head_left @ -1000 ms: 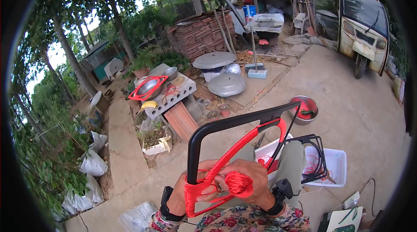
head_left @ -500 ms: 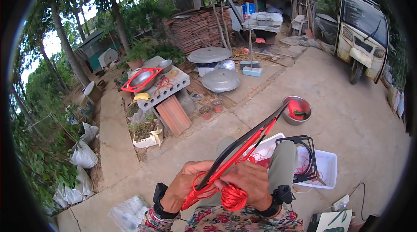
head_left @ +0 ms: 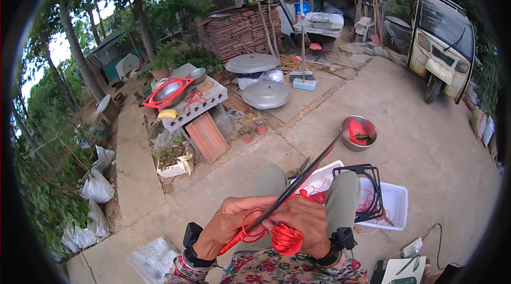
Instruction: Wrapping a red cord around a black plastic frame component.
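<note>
Above my lap, a flat black frame (head_left: 306,173) is tilted edge-on, its far end pointing up and away to the right. Red cord (head_left: 252,226) wraps its near part and forms loose loops there. My left hand (head_left: 229,224) is closed on the near end of the frame, fingers and thumb at the cord loops. My right hand (head_left: 304,223) grips the frame's side and a bunched hank of red cord (head_left: 287,239) that hangs below the fingers. Some right fingertips are hidden behind the frame and cord.
White plastic trays (head_left: 398,204) with red cord and another black frame (head_left: 379,191) lie beyond my knees. A metal bowl (head_left: 359,143) with red and green contents stands ahead. Left, a concrete slab (head_left: 199,106) bears a red frame (head_left: 154,95). A three-wheeled vehicle (head_left: 444,44) is parked far right.
The frame has turned more edge-on and its far end has dipped slightly. Both hands keep their hold on it. The whole view has shifted a little.
</note>
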A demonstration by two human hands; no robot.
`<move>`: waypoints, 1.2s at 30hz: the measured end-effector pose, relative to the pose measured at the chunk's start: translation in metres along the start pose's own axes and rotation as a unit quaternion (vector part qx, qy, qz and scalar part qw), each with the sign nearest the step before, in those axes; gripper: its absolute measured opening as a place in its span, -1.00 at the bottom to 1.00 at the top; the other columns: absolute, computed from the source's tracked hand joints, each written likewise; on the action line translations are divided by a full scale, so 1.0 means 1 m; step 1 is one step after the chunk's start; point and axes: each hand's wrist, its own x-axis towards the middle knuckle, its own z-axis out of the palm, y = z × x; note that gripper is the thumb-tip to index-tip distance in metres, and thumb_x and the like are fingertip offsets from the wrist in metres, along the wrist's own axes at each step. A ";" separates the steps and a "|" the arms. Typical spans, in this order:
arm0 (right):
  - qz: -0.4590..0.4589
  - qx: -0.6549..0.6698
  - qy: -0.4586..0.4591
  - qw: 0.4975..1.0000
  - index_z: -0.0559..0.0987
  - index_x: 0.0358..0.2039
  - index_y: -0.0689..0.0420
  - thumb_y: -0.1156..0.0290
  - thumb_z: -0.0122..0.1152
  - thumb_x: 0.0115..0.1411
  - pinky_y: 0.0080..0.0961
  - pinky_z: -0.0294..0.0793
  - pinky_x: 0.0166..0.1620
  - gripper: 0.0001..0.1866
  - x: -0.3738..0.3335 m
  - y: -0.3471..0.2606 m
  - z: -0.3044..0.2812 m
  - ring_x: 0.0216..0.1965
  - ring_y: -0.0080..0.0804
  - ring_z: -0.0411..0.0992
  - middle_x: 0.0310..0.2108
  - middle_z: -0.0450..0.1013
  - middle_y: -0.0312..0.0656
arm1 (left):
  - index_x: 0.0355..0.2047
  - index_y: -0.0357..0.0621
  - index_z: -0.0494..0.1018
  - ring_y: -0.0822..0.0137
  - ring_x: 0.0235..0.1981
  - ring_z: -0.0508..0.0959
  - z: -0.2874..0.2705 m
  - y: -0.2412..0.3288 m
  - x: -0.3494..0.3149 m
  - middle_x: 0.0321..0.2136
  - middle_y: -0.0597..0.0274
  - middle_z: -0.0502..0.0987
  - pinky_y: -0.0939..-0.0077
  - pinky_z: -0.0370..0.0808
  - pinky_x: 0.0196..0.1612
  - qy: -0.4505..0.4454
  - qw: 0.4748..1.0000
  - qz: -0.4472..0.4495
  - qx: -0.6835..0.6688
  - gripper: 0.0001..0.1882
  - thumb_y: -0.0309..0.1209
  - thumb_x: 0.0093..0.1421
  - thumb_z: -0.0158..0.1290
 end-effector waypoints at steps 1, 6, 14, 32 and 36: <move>0.000 0.000 -0.001 1.000 0.55 -0.37 0.28 0.53 0.41 -0.26 -0.46 0.27 -0.56 -0.65 0.000 0.000 0.000 -0.66 -0.33 0.32 -0.65 0.33 -0.23 | 0.13 -0.32 0.33 0.48 -0.59 0.42 -0.002 -0.001 0.000 -0.38 0.07 0.60 0.66 0.31 -0.56 -0.021 0.999 -0.002 -0.036 -0.63 -0.53 0.32 -0.10; -0.001 -0.011 -0.018 1.000 0.55 -0.38 0.28 0.55 0.42 -0.22 -0.47 0.26 -0.57 -0.68 0.005 -0.004 -0.003 -0.67 -0.36 0.32 -0.65 0.36 -0.22 | 0.13 -0.32 0.32 0.51 -0.64 0.33 0.004 0.000 -0.001 -0.40 0.06 0.59 0.64 0.23 -0.61 0.023 1.000 -0.018 -0.001 -0.63 -0.51 0.33 -0.11; 0.212 0.043 0.052 0.975 0.58 -0.36 0.25 0.58 0.37 -0.05 -0.59 0.41 -0.52 -0.80 -0.008 -0.022 -0.008 -0.60 -0.44 0.46 -0.58 0.49 -0.23 | 0.18 -0.43 0.16 0.40 -0.79 0.28 -0.011 -0.017 0.002 -0.64 0.12 0.39 0.58 0.17 -0.74 0.015 0.984 -0.033 -0.175 -0.49 -0.33 0.31 -0.21; 0.470 0.266 -0.015 0.842 0.59 -0.28 0.24 0.43 0.31 0.11 -0.68 0.41 -0.46 -0.81 -0.020 -0.025 0.005 -0.54 -0.69 0.40 -0.51 0.53 -0.29 | 0.27 -0.30 0.06 0.35 -0.84 0.27 -0.018 -0.049 -0.005 -0.70 0.17 0.29 0.54 0.17 -0.79 -0.001 0.948 -0.016 -0.318 -0.44 -0.26 0.32 -0.27; 0.485 0.280 -0.011 0.829 0.59 -0.29 0.22 0.44 0.30 0.12 -0.71 0.33 -0.55 -0.83 -0.023 -0.024 0.007 -0.65 -0.72 0.34 -0.61 0.45 -0.35 | 0.28 -0.27 0.06 0.35 -0.84 0.28 -0.018 -0.055 -0.006 -0.70 0.18 0.29 0.54 0.15 -0.79 0.004 0.943 -0.018 -0.332 -0.43 -0.25 0.33 -0.27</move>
